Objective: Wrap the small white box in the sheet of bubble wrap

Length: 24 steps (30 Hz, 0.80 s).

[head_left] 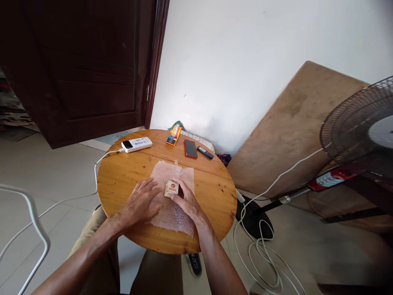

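Observation:
A small cream box [171, 189] with a red print on top lies near the middle of a sheet of bubble wrap [175, 219]. The sheet is spread on the round wooden table [123, 180]. My right hand [188, 200] curves round the box, with the thumb at its near side and the fingers at its far side. To the left of the box, my left hand [141, 201] is open, its fingers stretched over the sheet's left edge. Whether its palm presses down I cannot tell.
A white power bank [138, 144] with a cable, an orange tape dispenser [174, 135], a red-edged phone [190, 148] and a dark handheld device [205, 153] lie toward the table's far side. On the right stand a fan [362, 123] and a leaning board [294, 123].

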{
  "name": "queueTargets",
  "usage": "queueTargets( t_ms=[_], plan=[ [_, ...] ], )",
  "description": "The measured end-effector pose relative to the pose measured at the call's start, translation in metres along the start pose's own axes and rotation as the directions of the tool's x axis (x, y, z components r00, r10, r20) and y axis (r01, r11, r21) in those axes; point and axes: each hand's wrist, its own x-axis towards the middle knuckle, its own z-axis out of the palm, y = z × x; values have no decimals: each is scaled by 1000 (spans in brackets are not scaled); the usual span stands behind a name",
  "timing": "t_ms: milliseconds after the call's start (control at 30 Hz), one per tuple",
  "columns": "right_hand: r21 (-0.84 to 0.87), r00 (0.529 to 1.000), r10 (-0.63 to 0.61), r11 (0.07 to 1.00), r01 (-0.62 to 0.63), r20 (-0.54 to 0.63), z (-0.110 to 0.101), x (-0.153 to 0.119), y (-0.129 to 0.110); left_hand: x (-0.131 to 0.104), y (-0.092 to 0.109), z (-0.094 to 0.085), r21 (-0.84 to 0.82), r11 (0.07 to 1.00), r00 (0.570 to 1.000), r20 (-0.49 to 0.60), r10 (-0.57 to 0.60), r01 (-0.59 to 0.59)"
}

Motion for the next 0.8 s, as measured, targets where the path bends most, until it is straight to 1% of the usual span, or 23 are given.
queueTargets(
  t_ms=[67,133,200,267,367,433,567,667,733,800],
  plan=[
    [-6,1000,-3,1000,3,-14,1,0,-1,-22,8,-7,-7,998,996,55,65,-65],
    [-21,1000,-2,1000,1,-20,2,-1,-1,-38,15,-9,0,996,990,113,90,-91],
    [-26,1000,4,1000,-4,-19,2,-1,-1,-45,21,-7,19,997,992,105,72,-75],
    [-27,1000,8,1000,-9,-23,1,-1,-1,-45,23,-1,40,997,996,69,59,-62],
    [-17,999,15,1000,-16,-44,1,-1,1,-40,22,8,68,995,997,5,71,-71],
    [13,998,22,1000,-21,-53,1,0,3,-36,21,10,70,994,995,-49,83,-79],
    [136,998,48,990,-41,-44,0,0,7,-27,19,3,18,996,982,-165,89,-88],
    [259,996,57,965,-39,-63,-9,-1,9,-10,19,-4,-5,997,973,-220,68,-71],
    [312,995,29,950,2,-94,-19,-1,8,4,19,-6,-32,998,967,-250,41,-51],
    [315,995,-25,948,55,-99,-31,-2,4,17,18,-7,-64,998,971,-238,-2,-13]
  ],
)
